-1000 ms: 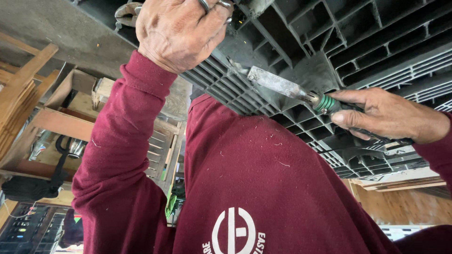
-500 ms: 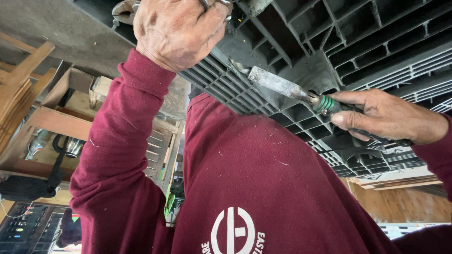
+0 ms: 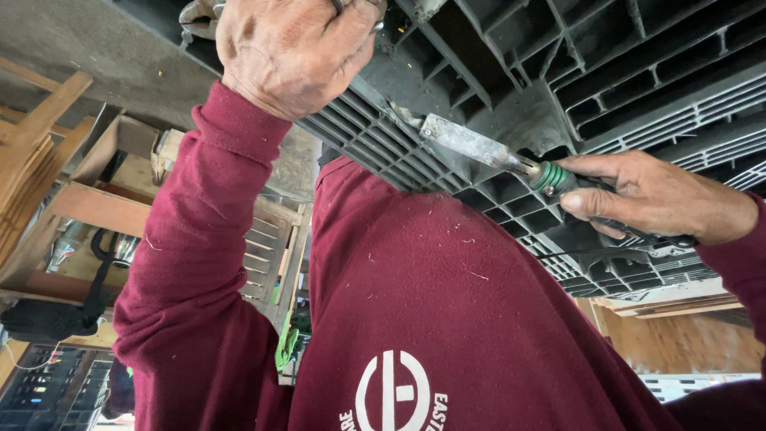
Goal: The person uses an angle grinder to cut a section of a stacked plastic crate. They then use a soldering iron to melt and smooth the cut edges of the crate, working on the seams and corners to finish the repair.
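Maroon cloth fills the near view: the person's sweatshirt (image 3: 447, 303), flecked with pale shavings, both sleeves raised. Beyond it the right hand (image 3: 646, 195) is wrapped tight round the dark, green-collared handle of a chisel (image 3: 479, 148), thumb along the grip. The worn metal blade lies at a shallow slant, its tip pressed against a rib of the black plastic pallet (image 3: 622, 72), right where the fine grid meets the deeper cells. The left hand (image 3: 291, 48) is higher, its back to the camera, closed round something at the pallet's edge; a grey metal piece (image 3: 195, 20) pokes out beside it, too little of it showing to name. Whether the fingers clamp that piece or only steady the pallet cannot be told.

The risk, judging from this pose, is a slip: the blade meets hard, smooth plastic at a low angle, so a strong push could make it skate off the rib and run toward the left forearm, which lies roughly in line with the tip. A thin rib could also snap and let the blade jump.

Farther off stand wooden frames (image 3: 48, 168) and slatted crates (image 3: 267, 247).
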